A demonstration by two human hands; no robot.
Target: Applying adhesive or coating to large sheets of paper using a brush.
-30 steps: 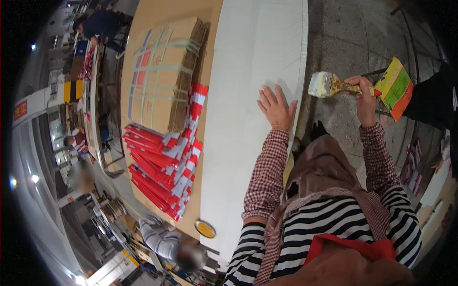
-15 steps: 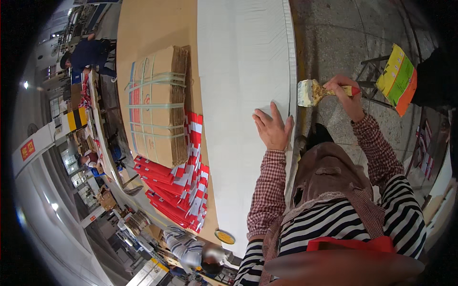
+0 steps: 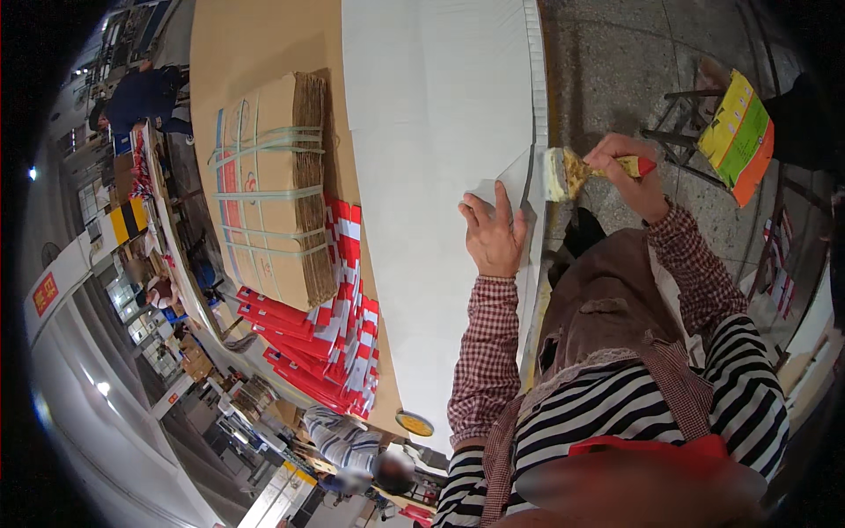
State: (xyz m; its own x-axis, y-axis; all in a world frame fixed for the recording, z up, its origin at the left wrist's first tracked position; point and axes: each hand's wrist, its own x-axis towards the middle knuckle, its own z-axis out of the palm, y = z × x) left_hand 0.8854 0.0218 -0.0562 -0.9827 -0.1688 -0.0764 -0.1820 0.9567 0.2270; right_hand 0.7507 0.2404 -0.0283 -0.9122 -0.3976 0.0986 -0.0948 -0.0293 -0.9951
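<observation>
White paper sheets (image 3: 422, 176) lie stacked in a long strip on the table, with closely stepped edges along the side nearest me. My left hand (image 3: 495, 236) rests on the top sheet with its fingers spread. By its fingertips, part of a sheet's edge is raised and bent, leaving a darker gap. Off the table's edge, my right hand (image 3: 627, 172) grips a wide paintbrush (image 3: 572, 172) by its yellow handle with a red end. Pale, whitish stuff coats its bristles, which point left toward the sheets and are close to their edge.
Left of the sheets stands a strapped cardboard bundle (image 3: 273, 189), beside red-and-white folded pieces (image 3: 326, 343). A round yellow lid-like thing (image 3: 414, 423) lies near the table's lower end. A yellow, green and orange bag (image 3: 737, 136) is on a stand at right. Other people work at left.
Near my left fingertips, the sheet's edge has lifted and bent. My left hand has shifted slightly left and up. The brush stays in my right hand, slightly left of before.
</observation>
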